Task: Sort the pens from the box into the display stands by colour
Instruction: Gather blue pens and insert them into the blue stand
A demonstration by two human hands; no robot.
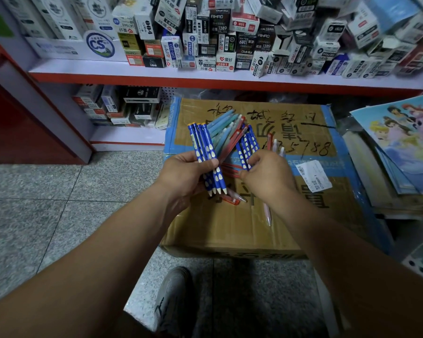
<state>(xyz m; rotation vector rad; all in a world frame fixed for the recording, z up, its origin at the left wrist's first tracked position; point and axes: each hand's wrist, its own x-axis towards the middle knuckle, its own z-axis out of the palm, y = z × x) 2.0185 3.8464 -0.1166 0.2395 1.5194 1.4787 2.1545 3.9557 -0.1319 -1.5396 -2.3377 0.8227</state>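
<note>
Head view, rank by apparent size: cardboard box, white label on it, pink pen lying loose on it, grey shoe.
1. cardboard box
2. grey shoe, though nearness to the camera inflates it
3. white label
4. pink pen, smaller by area

A grey speckled tiled floor (47, 215) is stretching across the left. A white shelf (156, 78) with a red front edge is running along the back, carrying tumbled stationery boxes (225, 42). A lower shelf (127, 136) is holding more in shadow. A red panel (17, 128) is standing far left, and cartoon-printed sheets (405, 142) are lying stacked at right.
</note>
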